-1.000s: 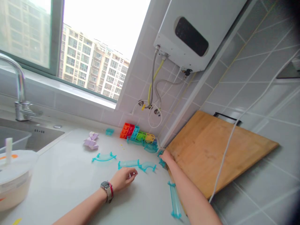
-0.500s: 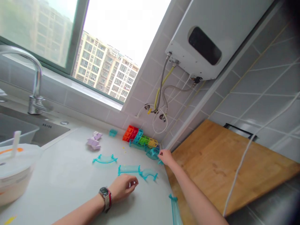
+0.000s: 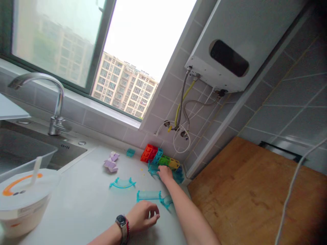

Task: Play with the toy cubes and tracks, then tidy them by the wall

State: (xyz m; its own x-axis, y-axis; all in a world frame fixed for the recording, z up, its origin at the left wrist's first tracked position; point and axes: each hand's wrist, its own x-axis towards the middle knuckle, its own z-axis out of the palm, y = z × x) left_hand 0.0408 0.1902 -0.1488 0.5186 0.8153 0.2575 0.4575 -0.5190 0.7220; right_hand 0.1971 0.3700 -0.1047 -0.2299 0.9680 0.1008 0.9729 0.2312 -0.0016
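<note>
My right hand (image 3: 165,174) reaches far across the white counter (image 3: 84,211) and rests on a pile of clear teal track pieces (image 3: 153,168) in front of a row of coloured blocks (image 3: 158,158) by the tiled wall; its fingers are hidden from me. My left hand (image 3: 143,216), with a watch on its wrist, lies on the counter with fingers curled in and nothing visible in them. Just beyond it lie a straight teal track piece (image 3: 148,195) and a curved one (image 3: 167,201), partly behind my right forearm. Another curved teal piece (image 3: 122,183) lies further left.
Purple blocks (image 3: 111,162) and a small teal block (image 3: 130,152) sit near the back. A sink with a tap (image 3: 55,102) is at left, a white lidded tub (image 3: 21,197) at the near left. A wooden board (image 3: 255,197) leans at right under a wall boiler (image 3: 230,44).
My right hand left the edge of the wooden board and moved left and away to the teal pieces by the coloured blocks. The view swung up and right. My left hand stayed put.
</note>
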